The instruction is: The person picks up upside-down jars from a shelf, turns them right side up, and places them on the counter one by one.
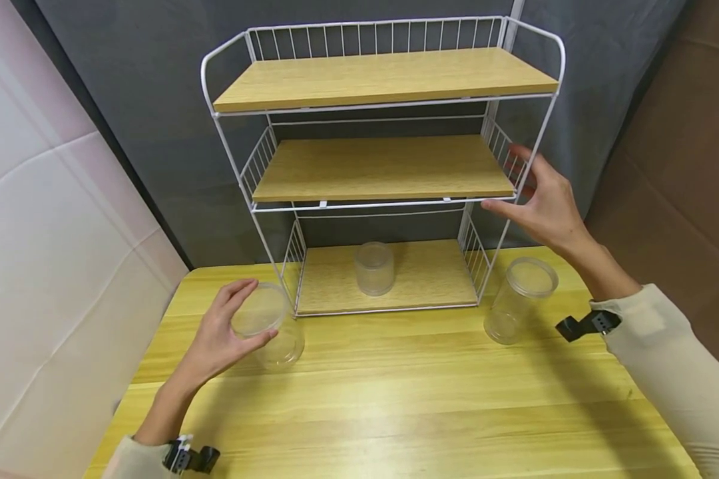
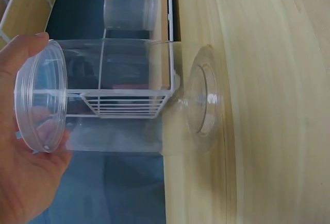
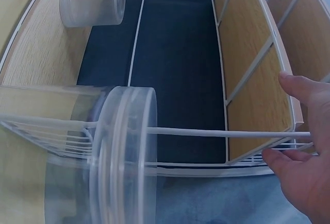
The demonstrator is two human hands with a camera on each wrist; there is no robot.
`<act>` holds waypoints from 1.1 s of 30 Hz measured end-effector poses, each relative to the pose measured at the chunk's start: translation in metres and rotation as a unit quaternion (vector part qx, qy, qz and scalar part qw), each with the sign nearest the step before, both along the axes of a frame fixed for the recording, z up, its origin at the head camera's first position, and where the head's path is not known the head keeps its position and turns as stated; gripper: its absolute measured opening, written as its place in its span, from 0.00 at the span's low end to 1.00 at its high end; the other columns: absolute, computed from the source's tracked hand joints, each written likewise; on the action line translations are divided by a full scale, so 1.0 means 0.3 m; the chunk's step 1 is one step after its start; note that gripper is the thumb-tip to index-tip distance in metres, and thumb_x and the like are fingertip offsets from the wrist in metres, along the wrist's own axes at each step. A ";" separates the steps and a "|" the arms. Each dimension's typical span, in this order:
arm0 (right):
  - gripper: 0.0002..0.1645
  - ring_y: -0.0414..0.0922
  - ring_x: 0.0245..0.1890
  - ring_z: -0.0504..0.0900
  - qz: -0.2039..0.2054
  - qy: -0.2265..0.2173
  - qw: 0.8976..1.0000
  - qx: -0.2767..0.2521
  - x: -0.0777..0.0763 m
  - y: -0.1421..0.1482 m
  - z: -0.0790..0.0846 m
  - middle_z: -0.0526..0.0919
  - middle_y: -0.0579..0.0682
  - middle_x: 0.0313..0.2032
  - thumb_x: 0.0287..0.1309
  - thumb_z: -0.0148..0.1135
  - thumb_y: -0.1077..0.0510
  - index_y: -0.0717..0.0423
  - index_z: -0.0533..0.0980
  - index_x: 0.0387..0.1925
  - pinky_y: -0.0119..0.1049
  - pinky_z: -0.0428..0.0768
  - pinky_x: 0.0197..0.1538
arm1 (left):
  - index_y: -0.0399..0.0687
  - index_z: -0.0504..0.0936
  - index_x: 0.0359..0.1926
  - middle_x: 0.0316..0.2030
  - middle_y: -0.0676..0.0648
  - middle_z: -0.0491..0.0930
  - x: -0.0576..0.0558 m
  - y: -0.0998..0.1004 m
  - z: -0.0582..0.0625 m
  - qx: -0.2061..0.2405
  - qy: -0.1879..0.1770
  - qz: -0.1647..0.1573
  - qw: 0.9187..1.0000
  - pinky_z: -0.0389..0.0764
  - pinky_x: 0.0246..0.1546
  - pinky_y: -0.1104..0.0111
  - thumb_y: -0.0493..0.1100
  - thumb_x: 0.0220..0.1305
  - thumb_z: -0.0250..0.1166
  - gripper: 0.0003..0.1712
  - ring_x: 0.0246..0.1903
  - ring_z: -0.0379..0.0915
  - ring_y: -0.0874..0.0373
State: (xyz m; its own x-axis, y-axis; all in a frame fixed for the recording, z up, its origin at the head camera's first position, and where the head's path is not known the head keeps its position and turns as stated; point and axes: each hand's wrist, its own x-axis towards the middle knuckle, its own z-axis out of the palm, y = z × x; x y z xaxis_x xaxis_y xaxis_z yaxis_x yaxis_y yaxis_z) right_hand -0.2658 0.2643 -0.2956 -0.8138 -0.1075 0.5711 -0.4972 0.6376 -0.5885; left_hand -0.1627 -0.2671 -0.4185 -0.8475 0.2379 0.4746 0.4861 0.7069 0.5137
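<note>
A white wire shelf rack (image 1: 377,25) with three wooden boards stands on the table. My left hand (image 1: 222,336) curls around the lidded top of a clear plastic jar (image 2: 118,131), thumb on one side and fingers on the other. That jar is at the rack's front left corner, its base at the tabletop. My right hand (image 1: 548,203) grips the rack's right side at the middle board (image 1: 383,166). Its thumb lies at the board's front edge, and its fingers reach behind the side wires. A second clear jar (image 1: 515,299) stands below the right hand.
On the bottom board (image 1: 329,279) sits a small frosted jar (image 1: 374,269). A dark grey cloth (image 1: 156,166) hangs behind the rack. White sheeting (image 1: 54,233) borders the left side, and a brown panel (image 1: 683,166) the right. The wooden table (image 1: 395,399) extends toward me.
</note>
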 end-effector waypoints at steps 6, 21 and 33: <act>0.56 0.54 0.50 0.83 0.001 -0.006 1.000 -0.004 -0.002 -0.004 0.000 0.80 0.63 0.62 0.51 0.83 0.61 0.57 0.65 0.79 0.12 0.74 0.45 | 0.28 0.73 0.70 0.66 0.30 0.70 -0.008 -0.006 -0.005 -0.002 -0.007 0.001 1.000 0.70 0.61 0.30 0.40 0.46 0.83 0.51 0.66 0.66 0.29; 0.57 0.57 0.57 0.80 0.006 -0.027 0.999 -0.015 0.006 -0.010 0.003 0.78 0.64 0.64 0.52 0.83 0.60 0.54 0.62 0.80 0.14 0.73 0.45 | 0.39 0.65 0.79 0.72 0.33 0.67 0.012 0.073 0.080 -0.046 0.028 0.002 0.999 0.71 0.62 0.32 0.45 0.46 0.86 0.61 0.70 0.62 0.32; 0.57 0.57 0.61 0.79 0.013 -0.026 0.999 -0.017 0.000 0.000 -0.003 0.76 0.62 0.66 0.52 0.83 0.61 0.54 0.62 0.80 0.13 0.74 0.49 | 0.40 0.64 0.80 0.72 0.33 0.68 -0.020 0.236 0.150 -0.047 0.085 -0.049 0.994 0.76 0.63 0.37 0.47 0.48 0.86 0.62 0.70 0.67 0.35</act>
